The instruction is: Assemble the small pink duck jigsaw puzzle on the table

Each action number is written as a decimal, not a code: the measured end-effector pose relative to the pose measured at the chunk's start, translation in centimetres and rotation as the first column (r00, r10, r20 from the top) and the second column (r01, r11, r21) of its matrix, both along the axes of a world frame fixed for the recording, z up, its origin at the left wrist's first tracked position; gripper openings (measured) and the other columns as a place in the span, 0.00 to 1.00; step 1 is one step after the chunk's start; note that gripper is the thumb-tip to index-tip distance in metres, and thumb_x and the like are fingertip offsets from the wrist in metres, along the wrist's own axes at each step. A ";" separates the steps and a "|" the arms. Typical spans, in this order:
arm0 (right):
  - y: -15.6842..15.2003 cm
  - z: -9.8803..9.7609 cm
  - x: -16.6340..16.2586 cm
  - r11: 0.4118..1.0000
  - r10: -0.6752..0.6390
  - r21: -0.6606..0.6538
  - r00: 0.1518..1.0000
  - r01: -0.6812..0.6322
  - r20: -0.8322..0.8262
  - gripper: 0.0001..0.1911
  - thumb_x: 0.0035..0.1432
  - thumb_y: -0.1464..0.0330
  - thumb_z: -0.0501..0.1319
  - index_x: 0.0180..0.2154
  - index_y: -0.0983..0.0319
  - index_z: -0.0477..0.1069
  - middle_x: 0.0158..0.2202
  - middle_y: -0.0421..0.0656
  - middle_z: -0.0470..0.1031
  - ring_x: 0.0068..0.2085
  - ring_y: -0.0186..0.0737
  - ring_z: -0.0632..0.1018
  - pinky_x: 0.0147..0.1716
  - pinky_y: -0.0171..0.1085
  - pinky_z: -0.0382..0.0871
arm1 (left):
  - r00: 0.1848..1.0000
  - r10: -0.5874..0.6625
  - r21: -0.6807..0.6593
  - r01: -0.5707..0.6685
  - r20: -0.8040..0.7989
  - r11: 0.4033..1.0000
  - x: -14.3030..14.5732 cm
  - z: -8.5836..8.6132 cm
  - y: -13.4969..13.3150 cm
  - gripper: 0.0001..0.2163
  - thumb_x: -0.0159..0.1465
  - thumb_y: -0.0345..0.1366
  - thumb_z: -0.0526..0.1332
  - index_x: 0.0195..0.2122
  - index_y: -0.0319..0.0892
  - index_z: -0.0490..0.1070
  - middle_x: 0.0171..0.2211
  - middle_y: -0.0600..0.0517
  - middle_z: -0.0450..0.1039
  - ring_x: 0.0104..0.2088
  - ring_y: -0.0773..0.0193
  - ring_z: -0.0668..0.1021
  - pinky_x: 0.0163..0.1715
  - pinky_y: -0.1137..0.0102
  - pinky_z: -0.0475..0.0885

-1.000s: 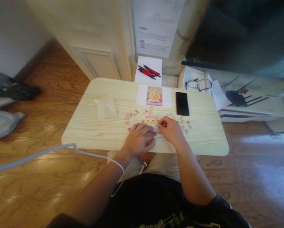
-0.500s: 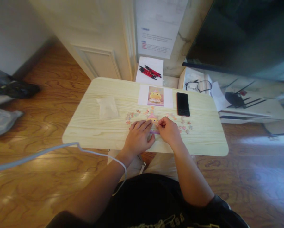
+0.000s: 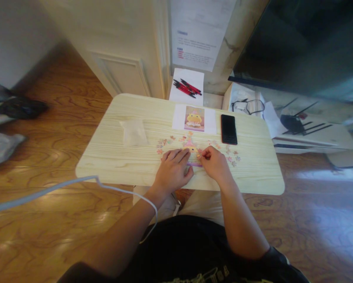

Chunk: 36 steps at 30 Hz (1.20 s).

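A partly assembled jigsaw puzzle (image 3: pixel 191 149) with a yellow figure and a purple lower edge lies near the front of the table. My left hand (image 3: pixel 174 169) rests flat over its left side, fingers stretched out, hiding part of the picture. At its right edge, my right hand (image 3: pixel 216 164) pinches a small puzzle piece (image 3: pixel 199 155), mostly covered by the fingertips. Loose puzzle pieces (image 3: pixel 165 143) are scattered to the left, and more loose pieces (image 3: pixel 233 158) lie to the right. Behind the puzzle is a sheet with a printed picture (image 3: pixel 194 118) of the yellow figure.
A black phone (image 3: pixel 228 129) lies right of the sheet on the pale wooden table (image 3: pixel 105 145). Toward the left is a translucent plastic bag (image 3: pixel 134 133). Red pens (image 3: pixel 187 88) sit on paper beyond the back edge. A white cable (image 3: pixel 120 188) crosses over my left forearm.
My right hand has shifted slightly to the right, away from the puzzle's middle, still pinching. The left hand stays in place on the puzzle.
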State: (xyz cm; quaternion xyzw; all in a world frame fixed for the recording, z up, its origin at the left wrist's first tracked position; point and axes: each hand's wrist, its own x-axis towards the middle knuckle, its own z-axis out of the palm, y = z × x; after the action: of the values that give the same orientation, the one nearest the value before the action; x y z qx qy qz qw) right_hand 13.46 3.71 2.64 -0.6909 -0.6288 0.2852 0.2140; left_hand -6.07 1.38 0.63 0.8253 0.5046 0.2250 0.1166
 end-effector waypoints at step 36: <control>-0.3 -0.9 1.4 0.936 0.234 0.252 0.969 -0.246 0.078 0.08 0.67 0.68 0.65 0.45 0.57 0.83 0.41 0.45 0.79 0.44 0.43 0.79 0.49 0.40 0.72 | 0.999 -0.002 0.015 0.002 -0.048 1.000 0.2 0.2 0.2 0.26 0.67 0.40 0.60 0.66 0.41 0.66 0.67 0.44 0.68 0.67 0.47 0.69 0.67 0.50 0.62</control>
State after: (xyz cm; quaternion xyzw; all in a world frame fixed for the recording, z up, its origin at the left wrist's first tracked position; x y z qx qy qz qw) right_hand 14.81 3.42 1.78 -0.5814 -0.7452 0.2083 0.2515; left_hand -5.90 1.57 0.81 0.8318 0.5048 0.2089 0.0984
